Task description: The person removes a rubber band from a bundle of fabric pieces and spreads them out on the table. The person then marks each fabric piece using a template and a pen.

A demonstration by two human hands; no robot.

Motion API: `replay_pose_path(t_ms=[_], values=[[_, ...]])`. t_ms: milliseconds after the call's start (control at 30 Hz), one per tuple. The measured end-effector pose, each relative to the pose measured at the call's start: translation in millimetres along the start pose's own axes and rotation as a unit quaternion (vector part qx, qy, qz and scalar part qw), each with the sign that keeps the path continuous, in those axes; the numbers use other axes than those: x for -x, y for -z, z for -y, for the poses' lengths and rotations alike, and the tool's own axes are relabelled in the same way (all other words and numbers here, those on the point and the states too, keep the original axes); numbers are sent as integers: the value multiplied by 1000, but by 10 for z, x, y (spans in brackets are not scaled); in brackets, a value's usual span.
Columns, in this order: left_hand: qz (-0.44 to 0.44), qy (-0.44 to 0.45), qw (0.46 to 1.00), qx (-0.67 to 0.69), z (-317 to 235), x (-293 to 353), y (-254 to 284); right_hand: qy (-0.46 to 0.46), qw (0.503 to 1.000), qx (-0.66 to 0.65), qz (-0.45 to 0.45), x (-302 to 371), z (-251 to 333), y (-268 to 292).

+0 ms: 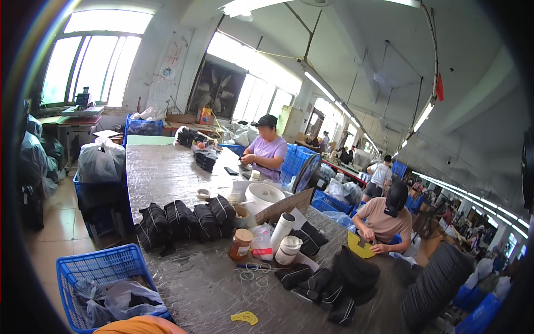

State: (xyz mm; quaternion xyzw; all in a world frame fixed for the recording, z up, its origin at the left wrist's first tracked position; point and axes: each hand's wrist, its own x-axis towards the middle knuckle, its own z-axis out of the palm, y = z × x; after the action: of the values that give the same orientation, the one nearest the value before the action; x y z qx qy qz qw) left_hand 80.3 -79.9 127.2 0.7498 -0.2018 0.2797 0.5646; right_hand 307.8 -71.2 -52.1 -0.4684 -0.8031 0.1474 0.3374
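Note:
Neither of my hands shows in the head view; only a patch of orange cloth [139,325] comes in at the lower edge, and I cannot tell what part it covers. Before me stretches a worktable [194,284] with a shiny plastic cover. A curved yellow piece [245,318] lies near its front edge. Tied bundles of black fabric pieces [183,221] stand in a row at the left. More black bundles [320,281] lie at the right, beside a large black stack [356,270]. Pale rings [256,271] lie near a brown-orange jar [240,245].
A blue basket [105,257] with plastic bags stands left of the table. Mid-table are a white bucket [264,196], a white tumbler [282,231] and a lidded white container [289,249]. Two people work across from me; the nearer one handles a yellow piece [360,245].

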Motion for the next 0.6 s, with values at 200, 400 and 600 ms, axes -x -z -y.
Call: replay_pose_path(t_ms=[200, 400, 600], values=[[85, -49, 995, 25, 255, 169, -186, -67, 996, 4, 53, -88, 251, 211], [6, 158, 984, 81, 195, 118, 103, -45, 997, 31, 51, -163, 431, 358], [-388, 370, 778, -329, 866, 153, 326, -92, 993, 35, 59, -151, 429, 327]])
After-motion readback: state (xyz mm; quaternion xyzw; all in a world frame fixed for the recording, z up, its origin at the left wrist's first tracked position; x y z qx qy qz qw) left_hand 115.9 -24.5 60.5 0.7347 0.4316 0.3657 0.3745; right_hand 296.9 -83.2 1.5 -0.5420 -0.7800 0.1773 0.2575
